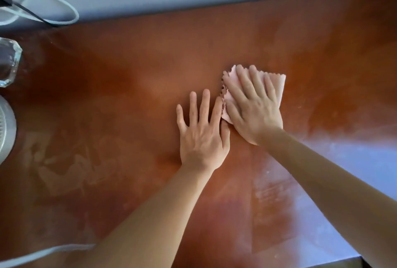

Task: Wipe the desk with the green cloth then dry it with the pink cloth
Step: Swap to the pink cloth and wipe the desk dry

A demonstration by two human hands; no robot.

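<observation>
Your tabletop [133, 87] shows smears toward its left edge, so you're in the drying step. Your right hand [253, 106] presses flat, fingers straight, on the pink cloth [277, 87] mid-tabletop; left hand [202, 132] rests flat beside it. Next, sweep the cloth leftward.

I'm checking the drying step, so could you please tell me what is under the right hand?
The pink cloth lies flat on the desk under the right hand, whose straight fingers press it. The cloth's middle is covered by the hand.
</observation>
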